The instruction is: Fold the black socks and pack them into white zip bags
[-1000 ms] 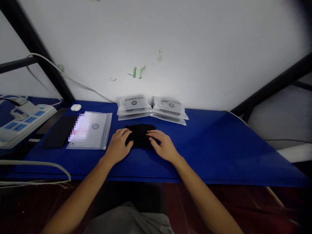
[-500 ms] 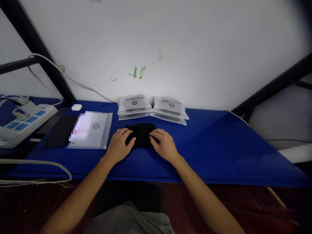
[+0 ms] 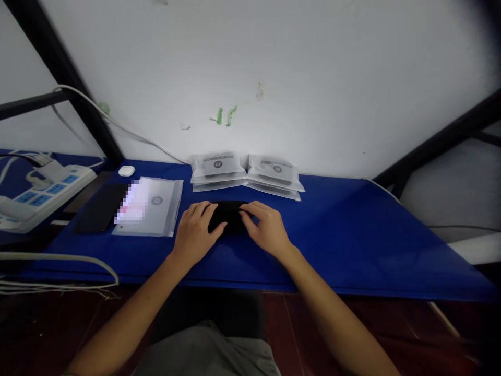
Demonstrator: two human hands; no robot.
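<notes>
On the near part of the blue worktop [image 3: 336, 245], the left hand [image 3: 195, 230] has its grip around the left end of a black cloth [image 3: 230, 222], and the right hand [image 3: 266, 224] pinches its right end. Left of them, a frosted pouch [image 3: 162, 214] lies beside a dark slab [image 3: 99, 211]. Farther off, a left pouch stack [image 3: 218, 175] and right pouch stack [image 3: 274, 177] sit before the white wall [image 3: 313, 94].

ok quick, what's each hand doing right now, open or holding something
Left hand: on the left end of the black cloth, thumb apart from fingers; firm grip cannot be told.
Right hand: closed, pinching the cloth's right end.
</notes>
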